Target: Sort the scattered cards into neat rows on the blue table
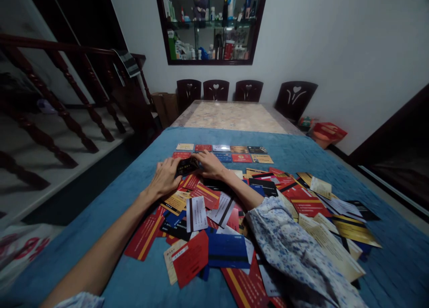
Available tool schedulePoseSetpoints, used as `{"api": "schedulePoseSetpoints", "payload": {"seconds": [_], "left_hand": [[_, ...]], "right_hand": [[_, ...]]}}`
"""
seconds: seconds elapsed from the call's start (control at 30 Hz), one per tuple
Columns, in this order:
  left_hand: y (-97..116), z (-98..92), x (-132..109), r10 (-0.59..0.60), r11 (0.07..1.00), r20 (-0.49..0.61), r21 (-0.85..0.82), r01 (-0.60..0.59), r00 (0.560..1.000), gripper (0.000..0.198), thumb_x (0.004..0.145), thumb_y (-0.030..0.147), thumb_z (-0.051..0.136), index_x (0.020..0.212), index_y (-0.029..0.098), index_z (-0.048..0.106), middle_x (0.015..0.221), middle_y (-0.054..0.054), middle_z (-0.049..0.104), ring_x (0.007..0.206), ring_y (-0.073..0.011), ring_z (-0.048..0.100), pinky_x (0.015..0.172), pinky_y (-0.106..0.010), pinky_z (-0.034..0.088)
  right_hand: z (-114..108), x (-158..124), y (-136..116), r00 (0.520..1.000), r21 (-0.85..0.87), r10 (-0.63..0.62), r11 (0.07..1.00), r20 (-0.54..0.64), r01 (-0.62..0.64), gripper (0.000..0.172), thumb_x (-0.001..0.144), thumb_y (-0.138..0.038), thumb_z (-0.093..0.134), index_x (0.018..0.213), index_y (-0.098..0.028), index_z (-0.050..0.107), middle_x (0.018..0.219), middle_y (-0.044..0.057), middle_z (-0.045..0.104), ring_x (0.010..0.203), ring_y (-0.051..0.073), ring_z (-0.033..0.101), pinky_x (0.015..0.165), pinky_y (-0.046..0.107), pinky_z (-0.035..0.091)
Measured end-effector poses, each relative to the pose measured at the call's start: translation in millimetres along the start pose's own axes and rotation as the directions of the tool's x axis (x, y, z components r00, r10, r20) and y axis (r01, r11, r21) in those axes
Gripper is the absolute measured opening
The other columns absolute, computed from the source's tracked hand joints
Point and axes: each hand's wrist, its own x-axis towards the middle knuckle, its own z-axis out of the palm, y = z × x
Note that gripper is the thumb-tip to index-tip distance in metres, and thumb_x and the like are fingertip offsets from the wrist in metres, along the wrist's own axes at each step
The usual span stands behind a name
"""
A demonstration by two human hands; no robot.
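Note:
A black card [187,166] with gold print is held between my two hands, just in front of the rows of laid-out cards. My left hand [163,177] grips its left side, the thumb low and the fingers over the top. At its right end, the fingers of my right hand [210,166] close on it and partly hide it. Beneath both hands spreads a loose heap of cards, among them a white card [197,214], a blue card [228,251] and a red card [191,259]. My right sleeve covers part of the heap.
Beyond my hands, two rows of cards lie side by side, including a red card [241,158] and a yellow card [262,159]. A blue cloth [134,200] covers the near table. Chairs [216,90] stand at the far end, a wooden railing [60,102] at left.

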Motion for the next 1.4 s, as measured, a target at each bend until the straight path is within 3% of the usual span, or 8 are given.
{"api": "schedulePoseSetpoints", "payload": {"seconds": [0.27, 0.5, 1.4], "left_hand": [[-1, 3.2, 3, -0.002, 1.0, -0.02, 0.019, 0.003, 1.0, 0.043, 0.083, 0.026, 0.058, 0.124, 0.015, 0.054, 0.122, -0.017, 0.064, 0.114, -0.0354, 0.056, 0.094, -0.05, 0.044], [9, 2.2, 7, 0.057, 0.998, -0.039, 0.02, -0.056, 0.998, 0.046, 0.084, 0.028, 0.061, 0.129, 0.018, 0.055, 0.123, -0.015, 0.059, 0.116, -0.034, 0.054, 0.094, -0.049, 0.045], [62, -0.7, 43, 0.138, 0.99, 0.116, 0.023, -0.142, 0.984, 0.038, 0.087, 0.028, 0.059, 0.122, 0.015, 0.06, 0.126, -0.017, 0.056, 0.117, -0.034, 0.053, 0.096, -0.052, 0.042]], "right_hand": [[-7, 0, 7, 0.998, -0.059, -0.057, 0.997, -0.016, 0.055, 0.065, 0.084, -0.034, 0.071, 0.143, -0.016, 0.05, 0.137, 0.017, 0.05, 0.122, 0.031, 0.041, 0.097, 0.047, 0.044], [-14, -13, 20, 0.996, -0.093, -0.094, 0.991, -0.003, 0.094, 0.062, 0.083, -0.037, 0.071, 0.139, -0.015, 0.055, 0.132, 0.017, 0.053, 0.119, 0.031, 0.041, 0.095, 0.046, 0.044], [-44, -53, 56, 0.997, -0.204, -0.021, 0.978, 0.077, 0.036, 0.056, 0.084, -0.042, 0.068, 0.134, -0.017, 0.061, 0.124, 0.017, 0.058, 0.114, 0.031, 0.045, 0.091, 0.045, 0.045]]}}
